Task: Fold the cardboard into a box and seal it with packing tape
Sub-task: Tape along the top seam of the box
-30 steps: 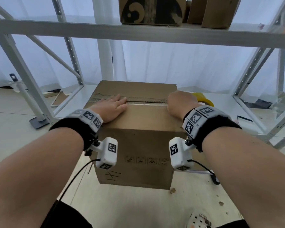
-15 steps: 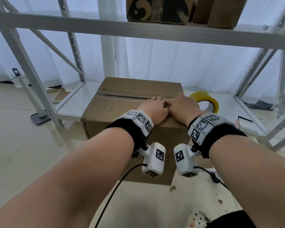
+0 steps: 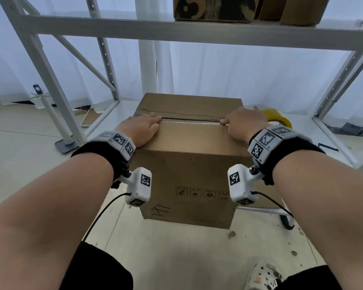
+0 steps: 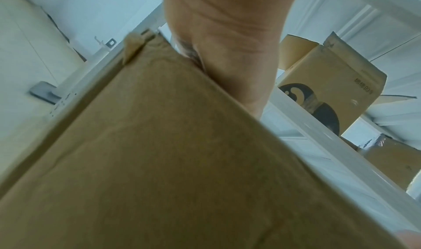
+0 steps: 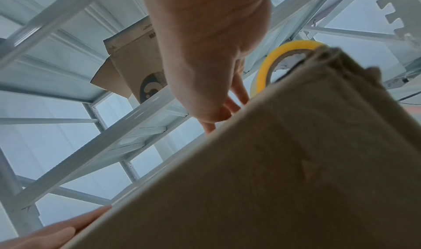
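A brown cardboard box stands in front of me with its top flaps closed. A strip of clear tape runs along the centre seam. My left hand lies flat on the top at the seam's left end, fingers straight. My right hand presses its fingers down at the seam's right end. The left wrist view shows the left hand on the box's edge. In the right wrist view, the right hand touches the box top. The yellow tape roll lies just behind the right hand.
A white metal rack stands over and around the box, with other cardboard boxes on its upper shelf. A pole stand with a grey base is on the floor at left. Cardboard scraps dot the floor near my shoe.
Half a second ago both hands were together near the middle of the seam. They have slid apart along the tape to its two ends.
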Tool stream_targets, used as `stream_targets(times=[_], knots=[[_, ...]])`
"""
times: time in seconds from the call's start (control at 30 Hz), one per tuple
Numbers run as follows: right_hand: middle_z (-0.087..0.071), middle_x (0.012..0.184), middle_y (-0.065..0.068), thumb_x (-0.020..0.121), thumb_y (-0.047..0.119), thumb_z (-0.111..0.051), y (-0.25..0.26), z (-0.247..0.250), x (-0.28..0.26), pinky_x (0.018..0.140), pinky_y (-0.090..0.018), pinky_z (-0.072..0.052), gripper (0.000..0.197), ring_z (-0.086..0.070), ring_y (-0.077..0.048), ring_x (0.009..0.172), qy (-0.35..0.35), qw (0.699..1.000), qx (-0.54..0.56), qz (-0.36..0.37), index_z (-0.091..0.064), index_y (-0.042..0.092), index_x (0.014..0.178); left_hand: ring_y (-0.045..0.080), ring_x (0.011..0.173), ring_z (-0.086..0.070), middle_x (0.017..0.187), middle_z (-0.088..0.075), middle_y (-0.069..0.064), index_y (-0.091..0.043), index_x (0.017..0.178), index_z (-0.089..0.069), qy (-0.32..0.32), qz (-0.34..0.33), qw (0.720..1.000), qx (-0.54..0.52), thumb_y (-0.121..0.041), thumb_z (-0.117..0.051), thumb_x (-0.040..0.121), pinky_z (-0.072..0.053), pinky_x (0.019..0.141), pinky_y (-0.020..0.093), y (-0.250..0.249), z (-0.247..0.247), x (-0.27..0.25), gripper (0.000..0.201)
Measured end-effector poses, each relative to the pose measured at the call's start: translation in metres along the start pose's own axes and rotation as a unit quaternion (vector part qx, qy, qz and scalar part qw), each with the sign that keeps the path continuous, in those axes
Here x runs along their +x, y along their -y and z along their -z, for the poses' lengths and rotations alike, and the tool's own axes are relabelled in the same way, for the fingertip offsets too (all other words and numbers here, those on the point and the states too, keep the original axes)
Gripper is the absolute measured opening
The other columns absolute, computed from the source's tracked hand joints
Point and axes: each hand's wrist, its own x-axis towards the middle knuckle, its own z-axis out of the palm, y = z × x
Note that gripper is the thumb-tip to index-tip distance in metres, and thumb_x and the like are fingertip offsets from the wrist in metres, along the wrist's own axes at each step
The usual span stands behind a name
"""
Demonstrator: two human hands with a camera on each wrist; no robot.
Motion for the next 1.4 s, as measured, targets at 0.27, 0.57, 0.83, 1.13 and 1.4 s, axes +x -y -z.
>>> stream_targets(times=[0.27,0.57,0.83,1.13,1.4], knots=[[-0.054,0.124,-0.014,0.096,0.018,-0.028,-0.014,-0.015,-0.025,0.098,-0.042,-0.039,0.024,-0.05,-0.031,0.111,-0.036,0.992,0.121,0.02,-0.049,0.015,0.106,0.032,0.144,-0.014,0.156,-0.015,0.016,-0.026,0.148,-0.023,-0.027,0.104,0.994,0.033,-0.06,-0.024,0.094,-0.015,0.116,0.048,-0.03,0.0,-0.01,0.064],[-0.063,0.115,-0.017,0.094,0.017,-0.046,-0.019,-0.02,-0.064,0.089,-0.036,-0.045,0.031,-0.057,-0.03,0.104,-0.101,0.966,0.237,0.032,-0.064,0.002,0.114,0.029,0.145,-0.009,0.159,-0.007,0.003,-0.042,0.148,-0.007,0.033,-0.097,0.992,0.066,-0.073,-0.047,0.077,-0.012,0.115,0.056,-0.101,-0.012,-0.043,0.087],[-0.044,0.067,-0.002,0.092,0.016,-0.042,0.002,-0.023,-0.067,0.055,-0.028,-0.028,0.029,-0.045,-0.02,0.067,-0.067,0.957,0.276,0.051,-0.038,0.017,0.063,0.031,0.135,-0.031,0.154,-0.027,-0.001,-0.042,0.148,-0.014,-0.044,-0.081,0.982,0.163,-0.06,-0.047,0.088,-0.034,0.105,0.05,-0.08,-0.007,-0.053,0.071],[-0.042,0.065,-0.004,0.091,0.015,-0.044,0.029,-0.015,-0.063,0.056,-0.028,-0.031,0.028,-0.041,-0.017,0.06,-0.059,0.949,0.298,0.087,-0.04,0.012,0.063,0.032,0.125,-0.039,0.135,-0.049,0.003,-0.036,0.139,-0.039,-0.06,0.03,0.981,0.184,-0.07,-0.049,0.08,-0.038,0.096,0.048,-0.041,0.01,-0.05,0.069],[-0.062,0.108,-0.014,0.089,0.005,-0.037,0.076,-0.003,-0.067,0.082,-0.036,-0.048,0.028,-0.058,-0.03,0.101,-0.05,0.971,0.194,0.133,-0.061,0.004,0.105,0.032,0.113,-0.054,0.126,-0.055,0.021,-0.005,0.135,-0.046,-0.044,0.155,0.979,-0.128,-0.06,-0.018,0.096,-0.044,0.094,0.041,-0.031,0.008,-0.049,0.073]])
